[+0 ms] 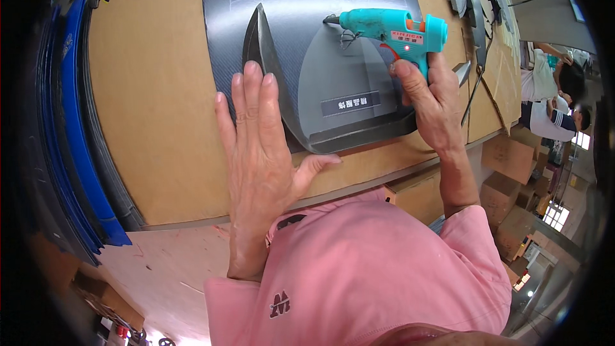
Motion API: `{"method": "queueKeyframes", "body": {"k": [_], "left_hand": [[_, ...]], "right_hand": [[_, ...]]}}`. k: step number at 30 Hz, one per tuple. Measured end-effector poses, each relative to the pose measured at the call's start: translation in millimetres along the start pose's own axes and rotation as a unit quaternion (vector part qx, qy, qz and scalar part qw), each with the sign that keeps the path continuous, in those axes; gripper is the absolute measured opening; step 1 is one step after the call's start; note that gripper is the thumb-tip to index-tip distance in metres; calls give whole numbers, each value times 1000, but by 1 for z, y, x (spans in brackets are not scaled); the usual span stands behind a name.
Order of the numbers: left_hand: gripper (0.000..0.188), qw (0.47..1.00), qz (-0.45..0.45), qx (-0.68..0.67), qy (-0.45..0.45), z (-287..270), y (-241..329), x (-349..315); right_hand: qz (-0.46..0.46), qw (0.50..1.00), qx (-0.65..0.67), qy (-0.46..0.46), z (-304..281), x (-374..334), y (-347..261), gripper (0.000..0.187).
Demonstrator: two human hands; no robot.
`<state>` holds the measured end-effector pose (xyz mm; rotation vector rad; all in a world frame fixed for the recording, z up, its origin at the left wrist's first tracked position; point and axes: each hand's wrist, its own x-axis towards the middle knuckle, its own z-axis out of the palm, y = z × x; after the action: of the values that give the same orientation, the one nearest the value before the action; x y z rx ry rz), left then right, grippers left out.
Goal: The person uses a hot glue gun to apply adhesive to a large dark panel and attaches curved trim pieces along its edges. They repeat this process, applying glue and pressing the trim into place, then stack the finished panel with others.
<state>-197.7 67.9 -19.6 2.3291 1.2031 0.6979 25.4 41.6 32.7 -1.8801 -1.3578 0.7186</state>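
A teal hot glue gun (378,24) is gripped in my right hand (435,99), its dark nozzle pointing left with thin glue strands beside it. My left hand (256,128) lies with fingers stretched against a black bent strip (295,118). The strip comes to a point at its far end, bends near the front and runs right beneath my right hand. Below it lies a dark printed board (359,77), with a smooth grey area and a small label. My left fingers cover part of the strip's outer side.
Blue and black sheets (77,128) are stacked along the left of the cardboard-covered table (154,122). Dark curved pieces (471,0) lie at the far right, near a thin black cable (473,93). Cardboard boxes (509,154) and other people (544,99) are farther right.
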Motion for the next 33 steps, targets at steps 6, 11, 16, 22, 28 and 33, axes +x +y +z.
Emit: {"method": "queueKeyframes", "body": {"k": [6,11,16,22,28,33], "left_hand": [[115,1000,4,3,3,0,-1,1],[114,1000,-1,-14,-16,-4,2,2],[114,1000,9,6,-2,0,-2,1],[115,999,2,-28,-17,-4,1,1],[115,1000,2,-24,-15,-3,1,1],[114,1000,3,-17,-14,-4,0,0]], "right_hand": [[-2,1000,11,21,1,-1,1,42],[19,999,25,18,0,1,2,45],[11,1000,12,9,3,-2,-2,46],[-17,1000,0,3,5,-2,2,45],[-46,999,-11,-19,3,-6,4,43],[-3,1000,18,-16,0,-5,1,42]]}}
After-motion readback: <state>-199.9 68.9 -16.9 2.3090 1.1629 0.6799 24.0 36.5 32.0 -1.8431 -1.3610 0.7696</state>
